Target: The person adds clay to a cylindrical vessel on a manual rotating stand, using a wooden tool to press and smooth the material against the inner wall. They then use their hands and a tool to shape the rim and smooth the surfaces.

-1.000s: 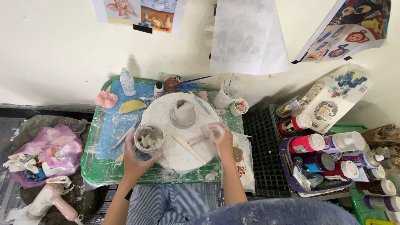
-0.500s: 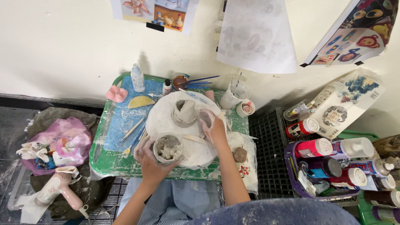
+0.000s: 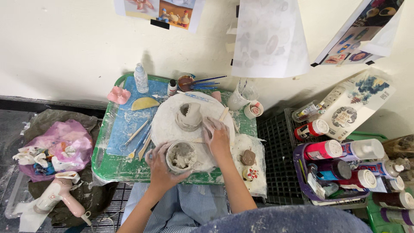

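While the left hand [image 3: 160, 166] wraps its fingers around a small round cup of wet clay slip [image 3: 181, 156], the right hand [image 3: 217, 137] lies flat, fingers together, on the white round board [image 3: 170, 118], clamped on nothing that can be seen.

Cup: sits at the near edge of the board, just right of the left palm. Judged light, its wall slick with slurry; best gripped around the side, as now, and kept upright.

Grey clay piece [image 3: 189, 116]: stands at the board's middle, far from the cup and just left of the right fingertips. Appears soft and unfired, so likely to dent; best handled low, at the base.

Wooden modelling tools [image 3: 140, 140]: lie on the blue mat, left of the board.

Green tray [image 3: 113, 166]: carries everything; its near rim runs just below the cup.

Spray bottle [image 3: 140, 78] and brushes [image 3: 207, 82]: crowd the far edge.

Small painted figures [image 3: 249, 166]: rest on a cloth, near right.

Open room: blue mat at left; little elsewhere.
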